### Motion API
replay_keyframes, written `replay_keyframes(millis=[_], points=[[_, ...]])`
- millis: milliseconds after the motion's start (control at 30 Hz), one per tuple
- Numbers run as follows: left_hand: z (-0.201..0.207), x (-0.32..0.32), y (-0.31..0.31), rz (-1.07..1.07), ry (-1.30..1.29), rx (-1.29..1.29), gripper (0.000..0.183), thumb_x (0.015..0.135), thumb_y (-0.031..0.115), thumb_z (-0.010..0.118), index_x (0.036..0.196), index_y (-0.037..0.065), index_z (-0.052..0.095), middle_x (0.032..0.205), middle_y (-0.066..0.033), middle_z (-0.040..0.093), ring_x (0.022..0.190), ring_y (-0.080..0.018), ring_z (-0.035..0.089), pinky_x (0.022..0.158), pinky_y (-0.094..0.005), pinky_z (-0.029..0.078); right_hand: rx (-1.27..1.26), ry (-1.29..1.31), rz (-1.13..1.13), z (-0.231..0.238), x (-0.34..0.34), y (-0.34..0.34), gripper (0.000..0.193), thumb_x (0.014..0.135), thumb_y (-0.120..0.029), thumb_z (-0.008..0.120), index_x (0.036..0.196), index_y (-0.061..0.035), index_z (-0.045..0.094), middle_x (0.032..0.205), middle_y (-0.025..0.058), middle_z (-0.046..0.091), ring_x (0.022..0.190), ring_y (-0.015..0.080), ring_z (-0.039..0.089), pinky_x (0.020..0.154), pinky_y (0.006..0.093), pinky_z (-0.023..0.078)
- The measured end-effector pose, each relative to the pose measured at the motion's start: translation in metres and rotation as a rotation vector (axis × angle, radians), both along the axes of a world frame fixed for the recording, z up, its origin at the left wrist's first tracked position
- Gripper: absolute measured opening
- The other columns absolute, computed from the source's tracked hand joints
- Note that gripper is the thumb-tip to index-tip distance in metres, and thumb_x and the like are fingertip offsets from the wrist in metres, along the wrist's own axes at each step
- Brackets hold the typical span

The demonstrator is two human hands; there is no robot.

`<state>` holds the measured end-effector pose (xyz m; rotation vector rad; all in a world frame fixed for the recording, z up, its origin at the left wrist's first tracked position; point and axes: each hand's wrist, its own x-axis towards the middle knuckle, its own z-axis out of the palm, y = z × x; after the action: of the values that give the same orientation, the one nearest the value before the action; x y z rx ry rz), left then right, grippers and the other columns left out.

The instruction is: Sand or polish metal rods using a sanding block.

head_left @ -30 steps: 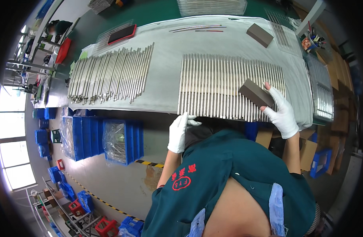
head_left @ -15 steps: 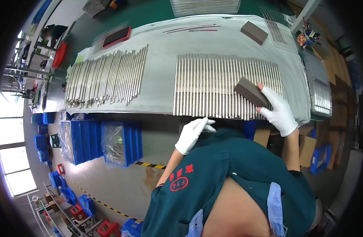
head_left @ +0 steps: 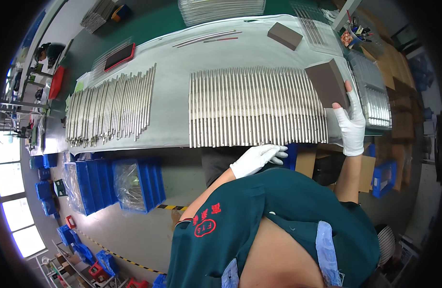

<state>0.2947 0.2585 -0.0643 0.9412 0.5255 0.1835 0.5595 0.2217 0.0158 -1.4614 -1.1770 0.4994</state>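
My right hand (head_left: 351,126), in a white glove with bare thumb and fingertip showing, grips a dark grey-brown rectangular block (head_left: 327,82) by its near right end. The block is over the far right corner of a wide row of metal rods (head_left: 254,105); whether it touches them I cannot tell. These rods lie side by side, pointing away from me, their near ends at the table's front edge. My left hand (head_left: 261,160), also white-gloved, is at those near ends, fingers stretched to the right with nothing visible in them.
Left on the cloth-covered table (head_left: 170,96) lies a second, uneven row of rods (head_left: 110,108). Farther back are a red-edged dark case (head_left: 119,56), a few loose thin rods (head_left: 209,38) and another block (head_left: 285,36). Clear plastic trays (head_left: 374,98) stand right; blue crates (head_left: 139,185) stand below left.
My right hand has carried the block rightward and away from me, from over the rods to their far right corner. My left hand has slid right along the near rod ends. The view has shifted.
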Motion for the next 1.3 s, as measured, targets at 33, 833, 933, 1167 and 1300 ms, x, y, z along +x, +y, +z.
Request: replay_keyframes(millis=[33,833,933,1167,1300], points=[[-0.002,0.001,-0.001,-0.005,-0.004,-0.001,0.044,0.101,0.030,0.041,0.129,-0.003,0.050,0.119,-0.0153,0.060,0.102,-0.0204,0.060,0.092,-0.0325,0.046,-0.001,-0.004,-0.005,0.000,0.004,-0.001,0.058,0.087,0.003,0.062,0.140,-0.0032,0.040,0.143,0.0068,0.043,0.121,0.0136,0.048,0.100,0.0250,0.040],[-0.003,-0.013,-0.002,-0.030,-0.008,-0.028,0.046,0.101,0.031,0.042,0.132,-0.002,0.047,0.120,-0.0160,0.058,0.108,-0.0220,0.058,0.095,-0.0336,0.045,0.202,0.018,-0.233,0.006,0.017,-0.008,0.062,0.088,0.001,0.062,0.144,-0.0068,0.035,0.148,0.0078,0.035,0.130,0.0181,0.040,0.108,0.0326,0.032],[0.000,-0.031,-0.002,0.042,-0.014,-0.023,0.047,0.101,0.032,0.042,0.131,-0.004,0.048,0.119,-0.0172,0.059,0.109,-0.0240,0.058,0.097,-0.0352,0.044,0.209,-0.007,-0.252,0.009,0.013,-0.003,0.065,0.087,0.001,0.062,0.145,-0.0086,0.033,0.151,0.0087,0.030,0.131,0.0196,0.039,0.108,0.0332,0.033],[-0.004,-0.039,-0.002,0.091,0.003,0.022,0.048,0.101,0.032,0.042,0.130,-0.006,0.047,0.120,-0.0184,0.058,0.110,-0.0252,0.058,0.098,-0.0361,0.043,0.211,0.008,-0.198,0.009,0.006,0.004,0.068,0.087,0.002,0.063,0.146,-0.0093,0.032,0.152,0.0099,0.027,0.130,0.0196,0.040,0.106,0.0326,0.036],[-0.006,-0.035,-0.005,0.102,-0.030,0.029,0.049,0.101,0.032,0.042,0.131,-0.006,0.046,0.121,-0.0182,0.058,0.109,-0.0251,0.058,0.098,-0.0363,0.043,0.217,0.009,-0.147,0.008,0.006,0.001,0.066,0.087,0.003,0.062,0.145,-0.0062,0.033,0.150,0.0092,0.032,0.129,0.0187,0.041,0.105,0.0314,0.037]])
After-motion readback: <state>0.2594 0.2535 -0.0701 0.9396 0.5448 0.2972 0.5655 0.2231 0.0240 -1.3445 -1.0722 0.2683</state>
